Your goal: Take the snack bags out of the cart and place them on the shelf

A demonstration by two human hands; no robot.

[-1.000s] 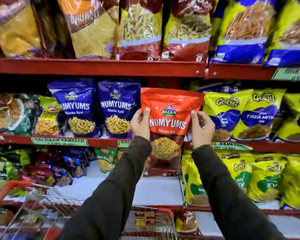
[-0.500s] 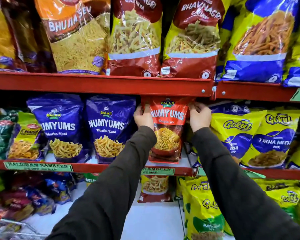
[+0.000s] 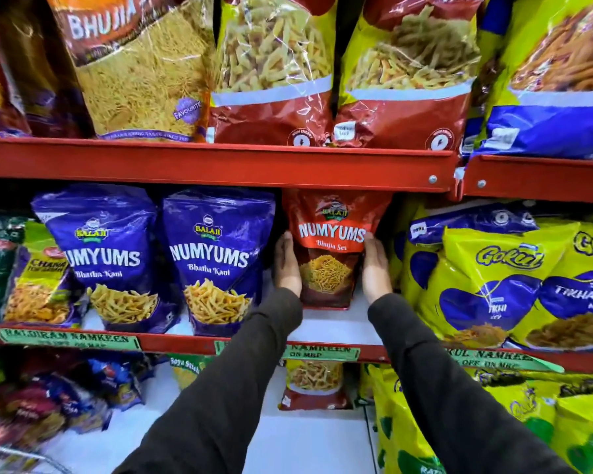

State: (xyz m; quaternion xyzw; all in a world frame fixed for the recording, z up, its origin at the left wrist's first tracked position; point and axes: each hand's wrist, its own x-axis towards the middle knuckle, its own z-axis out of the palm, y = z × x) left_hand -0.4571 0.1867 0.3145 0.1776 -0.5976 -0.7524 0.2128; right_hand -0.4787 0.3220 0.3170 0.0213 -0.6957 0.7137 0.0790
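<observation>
A red Numyums Bhujia Sev bag [image 3: 331, 248] stands upright on the white board of the middle shelf [image 3: 326, 328], set back from the front edge. My left hand [image 3: 287, 264] presses flat on its left side and my right hand [image 3: 375, 266] on its right side, so the bag is held between both palms. Two blue Numyums bags [image 3: 216, 258] stand to its left. Only a blurred piece of the cart's wire rim [image 3: 18, 456] shows at the bottom left.
Yellow Gokul bags [image 3: 507, 278] crowd the right of the same shelf. The red upper shelf rail [image 3: 220, 165] hangs just above the red bag's top, with big bags on it. The lower shelf holds a small red bag [image 3: 314, 384] and more yellow packs.
Both hands slid down from the bag's top corners to its lower sides, and the red bag has gone deeper into the shelf and now stands on its base. The view moved closer.
</observation>
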